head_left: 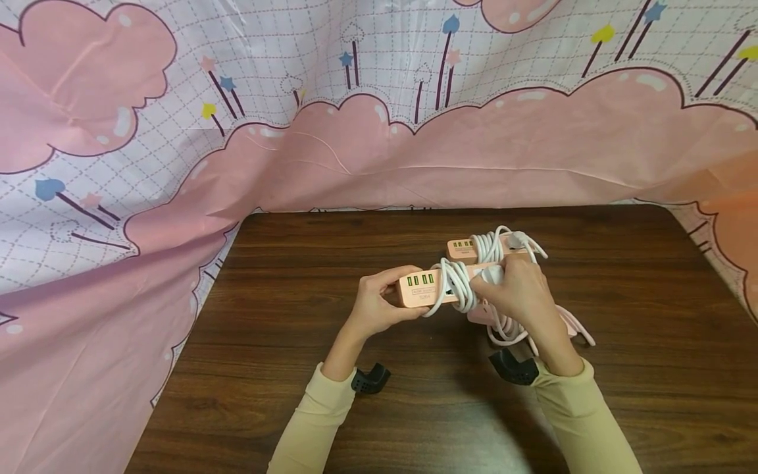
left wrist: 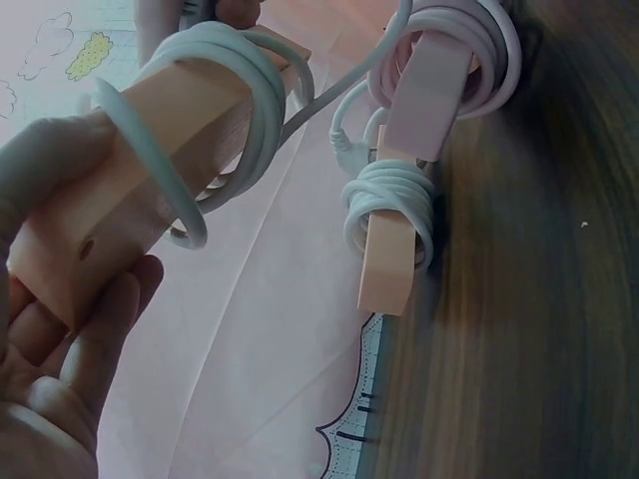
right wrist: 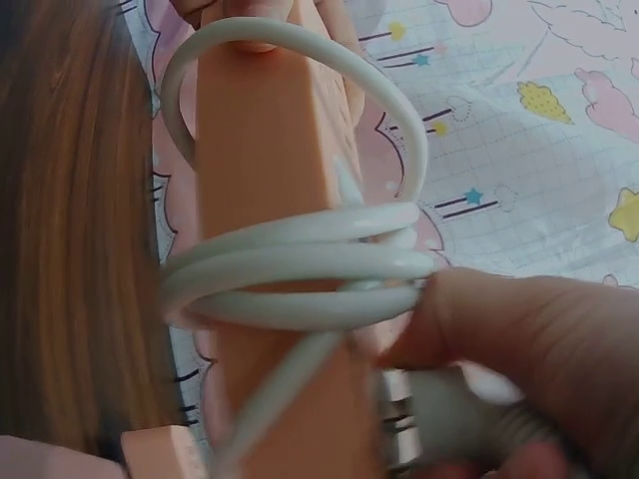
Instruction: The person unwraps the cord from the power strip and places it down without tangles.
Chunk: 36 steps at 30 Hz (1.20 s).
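Note:
A peach power strip (head_left: 417, 297), wrapped in its white cord (head_left: 457, 286), is held up above the table. My left hand (head_left: 381, 299) grips its left end, thumb and fingers on opposite sides. At the other end, my right hand (head_left: 526, 293) pinches the cord's pale plug (right wrist: 444, 409). The plug's prongs show beside the strip's face in the right wrist view; how far they sit in a socket I cannot tell. In the left wrist view the cord coils (left wrist: 225, 75) circle the strip, with one loose loop nearer the left hand.
Behind the held strip, a second peach power strip (head_left: 460, 251) with wound white cord lies on the dark wooden table (head_left: 308, 263). A pink power strip (head_left: 481, 315) with wound cord lies nearer, partly under the right hand. A patterned pink curtain (head_left: 379, 151) hangs behind the table.

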Each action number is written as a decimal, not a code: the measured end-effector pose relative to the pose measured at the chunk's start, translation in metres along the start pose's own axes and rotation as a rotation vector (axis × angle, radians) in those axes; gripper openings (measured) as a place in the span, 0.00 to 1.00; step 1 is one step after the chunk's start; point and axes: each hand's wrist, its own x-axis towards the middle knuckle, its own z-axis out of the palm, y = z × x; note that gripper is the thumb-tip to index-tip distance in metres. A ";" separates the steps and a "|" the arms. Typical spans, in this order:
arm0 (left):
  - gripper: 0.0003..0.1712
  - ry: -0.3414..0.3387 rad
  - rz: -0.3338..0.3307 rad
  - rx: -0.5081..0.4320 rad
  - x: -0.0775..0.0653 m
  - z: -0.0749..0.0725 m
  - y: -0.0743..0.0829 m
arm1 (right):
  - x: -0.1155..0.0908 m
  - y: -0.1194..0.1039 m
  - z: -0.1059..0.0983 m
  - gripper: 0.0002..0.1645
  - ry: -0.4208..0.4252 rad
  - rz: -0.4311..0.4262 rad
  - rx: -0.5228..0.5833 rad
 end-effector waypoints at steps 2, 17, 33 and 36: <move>0.30 0.008 -0.001 0.002 0.000 -0.001 0.000 | 0.000 0.000 0.001 0.15 0.012 -0.012 -0.004; 0.30 0.020 -0.020 0.029 -0.007 0.006 -0.030 | 0.000 -0.005 0.001 0.15 0.062 -0.122 -0.057; 0.29 0.011 -0.022 0.009 -0.003 0.004 0.002 | 0.004 0.000 -0.007 0.15 -0.069 -0.068 -0.012; 0.29 0.010 -0.013 0.016 -0.002 0.003 0.004 | 0.003 -0.001 -0.006 0.16 -0.027 -0.061 -0.023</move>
